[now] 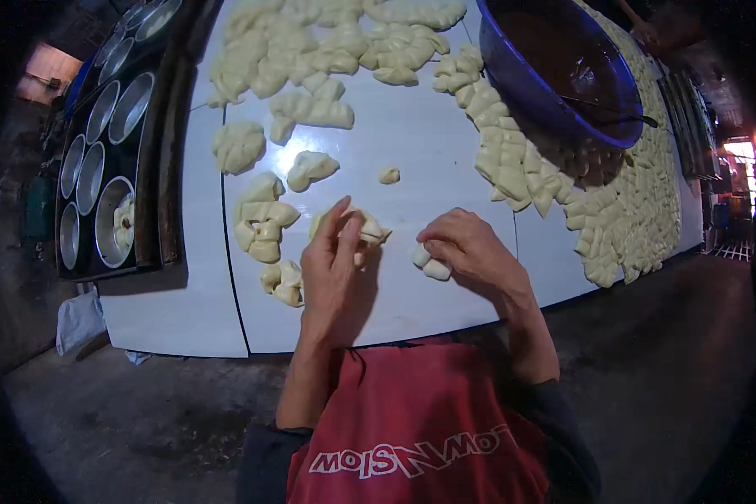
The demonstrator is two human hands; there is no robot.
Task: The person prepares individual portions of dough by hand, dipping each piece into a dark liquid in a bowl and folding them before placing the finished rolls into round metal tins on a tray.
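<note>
My left hand (332, 248) is over the white table, its index finger and thumb stretched and apart. Beside and partly behind its fingers lies a cut dough piece (370, 228) with a pointed end. My right hand (472, 248) has curled fingers at small pale dough pieces (433, 265), which touch its fingertips and rest close to the table top; part of them is hidden under the hand. To the left of my left hand sit a folded dough clump (263, 220) and a smaller clump (284, 282). A small dough ball (389, 175) lies farther off.
A large purple basin (554, 126) with brown contents and a utensil stands at the far right. Many cut dough pieces (622, 227) spread around it. At the left, round metal pans (130, 109) sit in a dark tray, one holding dough. More dough (286, 42) covers the far table.
</note>
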